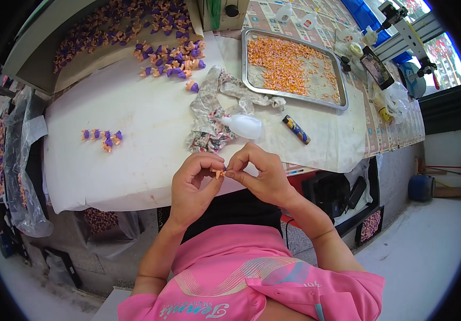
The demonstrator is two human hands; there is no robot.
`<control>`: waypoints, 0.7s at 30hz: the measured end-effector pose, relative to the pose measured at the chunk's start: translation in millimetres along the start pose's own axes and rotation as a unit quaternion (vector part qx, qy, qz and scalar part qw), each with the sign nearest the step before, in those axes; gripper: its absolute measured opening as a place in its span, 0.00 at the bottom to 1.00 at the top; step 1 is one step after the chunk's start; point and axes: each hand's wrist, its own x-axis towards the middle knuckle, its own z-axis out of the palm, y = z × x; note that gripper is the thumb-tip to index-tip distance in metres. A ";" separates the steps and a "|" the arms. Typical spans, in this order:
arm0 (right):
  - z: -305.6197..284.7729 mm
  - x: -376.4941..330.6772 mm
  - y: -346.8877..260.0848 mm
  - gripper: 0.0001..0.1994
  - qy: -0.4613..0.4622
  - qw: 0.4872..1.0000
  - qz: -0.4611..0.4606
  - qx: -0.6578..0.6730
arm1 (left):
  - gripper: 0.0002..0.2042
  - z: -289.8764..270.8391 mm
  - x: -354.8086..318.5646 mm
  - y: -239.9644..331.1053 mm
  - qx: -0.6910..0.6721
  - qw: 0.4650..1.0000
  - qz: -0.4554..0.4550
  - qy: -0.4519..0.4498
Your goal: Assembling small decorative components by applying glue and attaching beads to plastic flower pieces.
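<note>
Above the table's near edge, my left hand point(193, 187) pinches a small peach and purple toy figurine point(217, 173) between thumb and fingers. My right hand point(261, 174) meets it from the other side, thumb and forefinger pressed together at the figurine. Whatever sits in that right pinch is too small to make out. Just beyond the hands lies a white squeeze bottle point(245, 126) on a crumpled floral cloth point(209, 131). A dark patterned lighter-shaped tube point(296, 130) rests to its right. Several similar figurines point(107, 140) lie in a small group at left.
Many more figurines point(174, 58) spill from a wide box-like opening at the back left. A metal tray point(294, 95) of tiny orange and pink pieces stands at back right. Beyond it are a phone on a stand point(376, 68), plastic bags point(393, 101) and small white bottles point(309, 21).
</note>
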 end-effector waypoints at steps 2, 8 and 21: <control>0.8 -0.2 2.1 0.10 0.015 1.000 0.001 0.008 | 0.10 1.2 0.5 3.9 0.028 1.000 -0.004 -0.008; 5.4 -2.3 5.4 0.11 0.036 0.998 -0.034 -0.032 | 0.10 0.4 0.7 -2.1 0.044 0.999 0.006 0.001; 6.0 0.7 13.8 0.12 -0.036 0.990 0.091 0.097 | 0.09 -2.7 -7.3 -0.8 0.064 0.997 0.038 0.013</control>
